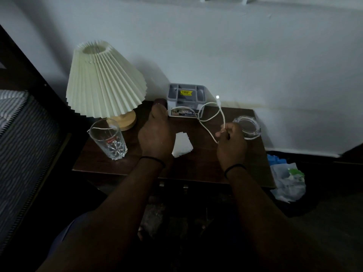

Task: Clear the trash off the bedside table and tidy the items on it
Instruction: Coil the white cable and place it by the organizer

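- Two bare hands work above a dark brown wooden counter (110, 163), each wrist carrying a thin black band.
- Left hand (155, 134): reaches forward with fingers curled, fingertips at the front left corner of a grey plastic compartment organiser (186, 100); one end of a thin white charging cable (213, 114) appears to run in under these fingers, but the grip itself is hidden.
- Right hand (230, 142): closed in a loose fist, pinching the white cable between thumb and fingers.
- The cable loops in front of the organiser, and its free connector end stands up above the right hand, off the counter.
- A crumpled white paper scrap (181, 145) lies on the counter between the two hands, just beside the left wrist.
- A clear cut-glass tumbler (108, 138) stands upright near the left edge, in front of a table lamp with a cream pleated shade (104, 79) and a light wooden base.
- A clear round glass ashtray (247, 127) sits at the right rear, just beyond the right hand.
- A pale plastic bag (288, 181) with crumpled contents lies on the floor beside the counter's right edge.
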### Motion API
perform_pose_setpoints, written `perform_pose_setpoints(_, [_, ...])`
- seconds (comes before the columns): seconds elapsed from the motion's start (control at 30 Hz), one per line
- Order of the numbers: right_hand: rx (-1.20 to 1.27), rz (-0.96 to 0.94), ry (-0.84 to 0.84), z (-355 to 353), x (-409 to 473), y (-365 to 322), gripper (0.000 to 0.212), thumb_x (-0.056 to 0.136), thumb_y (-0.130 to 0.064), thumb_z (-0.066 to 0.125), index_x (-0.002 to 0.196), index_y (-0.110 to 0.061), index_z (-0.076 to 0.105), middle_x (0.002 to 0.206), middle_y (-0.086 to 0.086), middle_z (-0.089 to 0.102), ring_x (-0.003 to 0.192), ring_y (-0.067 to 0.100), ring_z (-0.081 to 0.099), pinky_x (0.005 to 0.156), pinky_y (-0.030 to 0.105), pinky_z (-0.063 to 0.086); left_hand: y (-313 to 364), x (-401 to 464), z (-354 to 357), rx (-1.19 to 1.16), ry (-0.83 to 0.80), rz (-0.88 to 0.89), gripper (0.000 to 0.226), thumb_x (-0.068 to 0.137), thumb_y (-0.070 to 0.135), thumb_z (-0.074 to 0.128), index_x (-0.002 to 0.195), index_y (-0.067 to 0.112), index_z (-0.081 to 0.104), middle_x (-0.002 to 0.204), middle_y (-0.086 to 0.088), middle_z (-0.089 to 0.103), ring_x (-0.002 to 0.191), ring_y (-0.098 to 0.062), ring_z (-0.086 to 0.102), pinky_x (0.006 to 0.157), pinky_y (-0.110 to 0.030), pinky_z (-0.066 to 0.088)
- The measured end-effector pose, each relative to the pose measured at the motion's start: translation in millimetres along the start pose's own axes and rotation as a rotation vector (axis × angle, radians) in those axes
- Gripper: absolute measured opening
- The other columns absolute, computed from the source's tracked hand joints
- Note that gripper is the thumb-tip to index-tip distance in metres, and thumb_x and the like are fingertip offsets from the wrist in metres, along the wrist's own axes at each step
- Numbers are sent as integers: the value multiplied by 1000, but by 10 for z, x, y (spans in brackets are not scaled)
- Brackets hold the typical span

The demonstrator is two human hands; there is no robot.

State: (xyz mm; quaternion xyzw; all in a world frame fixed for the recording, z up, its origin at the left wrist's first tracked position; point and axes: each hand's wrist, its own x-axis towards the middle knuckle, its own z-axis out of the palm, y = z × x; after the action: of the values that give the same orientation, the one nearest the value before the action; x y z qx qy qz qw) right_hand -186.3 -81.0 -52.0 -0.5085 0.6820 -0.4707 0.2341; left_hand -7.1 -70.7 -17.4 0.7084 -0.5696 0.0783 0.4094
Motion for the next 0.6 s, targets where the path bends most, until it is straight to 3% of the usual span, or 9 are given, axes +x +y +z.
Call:
perform_pose_setpoints(0.17, [-133, 105, 63, -84, -62, 67, 14, 92, -15, 57, 98, -17, 69, 101, 6, 72, 99, 28, 64, 86, 33, 47, 136, 149, -155, -10, 41, 52, 9, 94, 11, 52, 97, 3, 55, 76, -14, 66, 61, -39, 63, 49, -31, 28])
perform_pose_setpoints(0.4, [-120, 222, 76, -159, -107, 2, 15, 93, -16, 57, 101, -14, 70, 108, 9, 71, 107, 29, 62, 88, 31, 45, 504, 357, -432, -104, 102, 126, 14, 93, 11, 44, 100, 6, 54, 78, -11, 65, 65, -37, 63, 51, -32, 32])
perform_pose_setpoints(0.6, [-259, 232, 8, -270, -172, 22, 23, 92, -14, 53, 107, -14, 70, 116, 13, 68, 113, 34, 59, 93, 35, 45, 723, 398, -734, 3, 18, 195, 12, 88, 6, 44, 95, 8, 55, 91, -12, 56, 66, -35, 54, 55, -33, 28])
